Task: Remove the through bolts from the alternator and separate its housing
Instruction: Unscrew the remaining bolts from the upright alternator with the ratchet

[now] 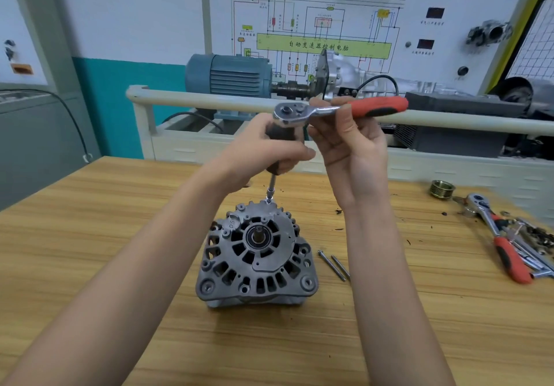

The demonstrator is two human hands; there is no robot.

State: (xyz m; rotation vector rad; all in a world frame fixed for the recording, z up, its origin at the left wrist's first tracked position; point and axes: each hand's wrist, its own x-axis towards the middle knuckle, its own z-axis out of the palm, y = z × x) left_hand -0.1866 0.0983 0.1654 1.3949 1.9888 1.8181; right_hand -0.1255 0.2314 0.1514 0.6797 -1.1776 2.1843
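A grey cast-metal alternator (256,255) with a slotted, ribbed housing is sitting on the pale wood-grain worktop (120,235), shaft end facing up, near the middle of the view. A black-handled driver (280,145) with a slim steel shank is being held upright over the alternator's far rim, its small socket tip (270,194) touching the housing there. The handle is being gripped by the left hand (269,148), whose fingers are curled around it. On top of the driver, a chrome ratchet wrench with a red-and-black grip (344,109) is being held roughly level, its round head sitting at the driver's upper end and its grip pointing right. The ratchet's chrome neck is being pinched by the right hand (347,142), with the palm turned toward the camera. Two long, thin steel through bolts (334,265) are lying side by side on the worktop just right of the alternator, apart from it. Farther right, a second red-handled ratchet (497,238) is lying among loose chrome tools, and a grooved metal pulley (442,189) is standing near the worktop's far edge. Behind the worktop, a blue-grey electric motor (229,75) is being carried on a training stand.
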